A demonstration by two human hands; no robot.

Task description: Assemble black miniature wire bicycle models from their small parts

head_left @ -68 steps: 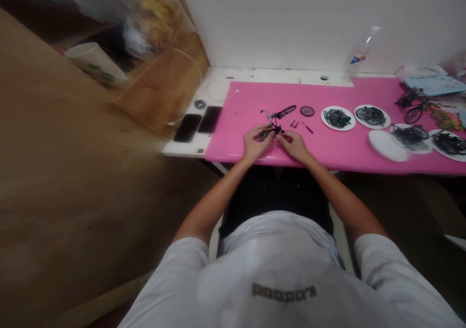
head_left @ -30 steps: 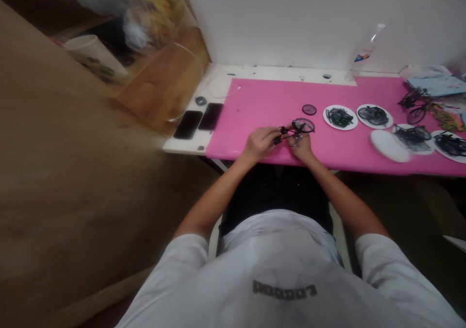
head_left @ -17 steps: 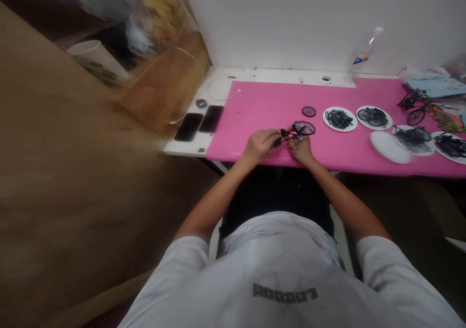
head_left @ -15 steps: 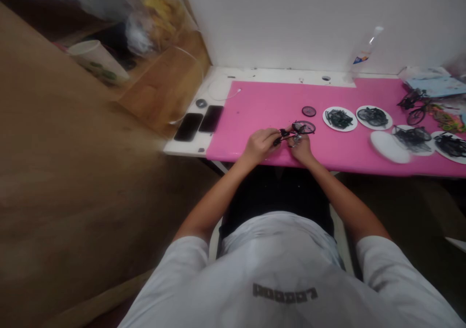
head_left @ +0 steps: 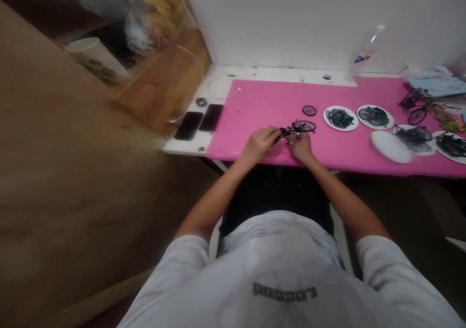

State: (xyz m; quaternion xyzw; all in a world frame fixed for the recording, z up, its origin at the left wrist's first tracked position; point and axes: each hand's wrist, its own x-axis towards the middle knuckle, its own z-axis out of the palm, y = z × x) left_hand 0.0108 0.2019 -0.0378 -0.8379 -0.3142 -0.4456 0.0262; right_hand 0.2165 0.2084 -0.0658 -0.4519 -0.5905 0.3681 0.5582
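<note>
Between my two hands, over the near edge of the pink table cover (head_left: 262, 102), is a small black model bicycle (head_left: 304, 126) with one wheel fitted at its right end. My left hand (head_left: 261, 143) is closed around the dark frame end. The fingers of my right hand (head_left: 301, 148) are closed on the bike's underside, by some silvery parts; the fingertips are partly hidden. A loose black spoked wheel (head_left: 309, 110) lies flat on the cover just beyond the bike.
White plates of dark parts (head_left: 341, 119) stand to the right, beside a white lid-like disc (head_left: 391, 147). Another model bicycle (head_left: 417, 106) is at far right, near a clear bottle (head_left: 368, 46). Two phones (head_left: 188, 126) and a cable (head_left: 222, 98) lie at left.
The bicycle has shifted very slightly in my hands, and my right fingers have moved a little beneath it. The plates and loose wheel stay where they were.
</note>
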